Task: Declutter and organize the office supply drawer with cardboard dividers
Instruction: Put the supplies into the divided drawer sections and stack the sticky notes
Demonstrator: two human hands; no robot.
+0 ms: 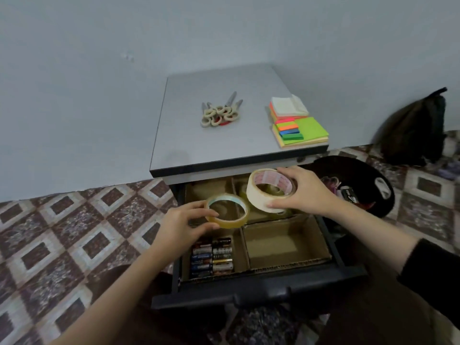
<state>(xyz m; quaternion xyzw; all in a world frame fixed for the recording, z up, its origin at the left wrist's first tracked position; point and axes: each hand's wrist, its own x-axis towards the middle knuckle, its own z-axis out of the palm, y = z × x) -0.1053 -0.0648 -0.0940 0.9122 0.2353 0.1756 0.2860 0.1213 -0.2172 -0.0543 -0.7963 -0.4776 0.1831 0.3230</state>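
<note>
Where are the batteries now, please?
In the head view, the batteries lie in the near left compartment of the open drawer, close to the left hand holding a clear tape roll.

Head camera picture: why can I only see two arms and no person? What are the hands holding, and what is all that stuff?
There is no machine here. A person wears a small camera on their head, so the picture looks down where they look. That is why you see only their arms.

The left hand holds a clear tape roll. The right hand holds a bigger white tape roll. Both rolls are above an open drawer.

Brown cardboard dividers split the drawer into little boxes. The near-left box holds batteries.

On the grey cabinet top lie some scissors and bright sticky notes.
</note>
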